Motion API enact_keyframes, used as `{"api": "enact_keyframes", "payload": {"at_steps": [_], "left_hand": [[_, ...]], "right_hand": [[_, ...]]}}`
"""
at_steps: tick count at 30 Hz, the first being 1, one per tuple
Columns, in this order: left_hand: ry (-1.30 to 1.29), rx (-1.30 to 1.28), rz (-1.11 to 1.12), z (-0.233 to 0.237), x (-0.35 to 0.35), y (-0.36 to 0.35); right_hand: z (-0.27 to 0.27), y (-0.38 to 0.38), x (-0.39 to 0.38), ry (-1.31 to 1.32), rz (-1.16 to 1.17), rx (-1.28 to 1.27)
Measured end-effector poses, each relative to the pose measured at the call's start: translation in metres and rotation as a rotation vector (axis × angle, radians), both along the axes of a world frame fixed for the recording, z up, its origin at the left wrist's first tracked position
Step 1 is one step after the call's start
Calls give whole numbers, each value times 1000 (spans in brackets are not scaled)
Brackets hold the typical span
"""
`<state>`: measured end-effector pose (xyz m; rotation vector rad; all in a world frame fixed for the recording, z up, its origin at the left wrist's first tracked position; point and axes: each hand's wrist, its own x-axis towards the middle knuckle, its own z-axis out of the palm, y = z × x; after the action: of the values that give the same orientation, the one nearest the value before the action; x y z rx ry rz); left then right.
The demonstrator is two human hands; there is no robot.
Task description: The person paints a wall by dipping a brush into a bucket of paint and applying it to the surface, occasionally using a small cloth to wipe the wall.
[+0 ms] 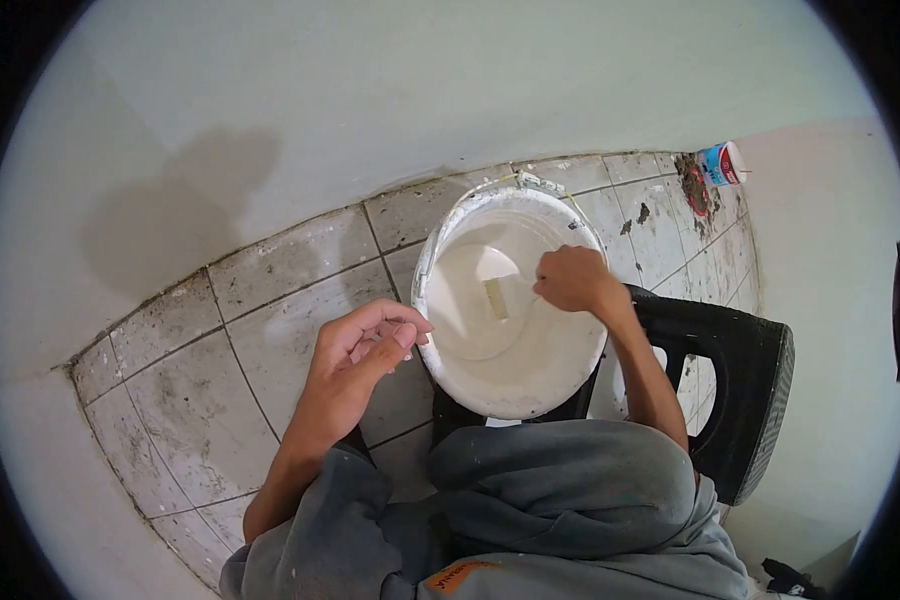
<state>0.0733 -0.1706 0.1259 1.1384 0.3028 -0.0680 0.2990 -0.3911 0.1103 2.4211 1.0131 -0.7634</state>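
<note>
A large white paint bucket point(450, 385) with a wire handle and smeared rim stands in front of me, holding pale, off-white paint point(470, 262). In the paint lies a small yellowish rectangular piece point(496, 298). My right hand point(576, 279) reaches over the bucket's right side, its fingers closed in a fist above the paint; I cannot tell what it holds. At the left of the rim is my left hand point(360, 350), loosely curled with thumb and fingers apart, its fingertips right at the bucket's edge.
A black plastic chair or stool point(740, 390) stands close at the right. Dirty white floor tiles point(280, 350) run along a pale wall point(370, 90). In the far right corner a blue, red and white tub point(722, 164) sits beside dark debris point(692, 185).
</note>
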Motion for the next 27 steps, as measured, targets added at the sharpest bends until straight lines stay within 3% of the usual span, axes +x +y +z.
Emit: {"api": "enact_keyframes", "payload": {"at_steps": [12, 15, 18, 21, 27], "left_hand": [[3, -38, 6, -6, 1, 1], [14, -24, 11, -7, 0, 4], [2, -25, 8, -10, 0, 4], [-1, -27, 11, -12, 0, 3], [3, -20, 46, -9, 1, 1]], "right_hand": [[22, -31, 29, 335, -480, 424], [40, -17, 23, 377, -413, 327], [34, -23, 27, 482, -351, 384], [33, -18, 23, 522, -545, 315], [21, -23, 22, 517, -566, 502]]}}
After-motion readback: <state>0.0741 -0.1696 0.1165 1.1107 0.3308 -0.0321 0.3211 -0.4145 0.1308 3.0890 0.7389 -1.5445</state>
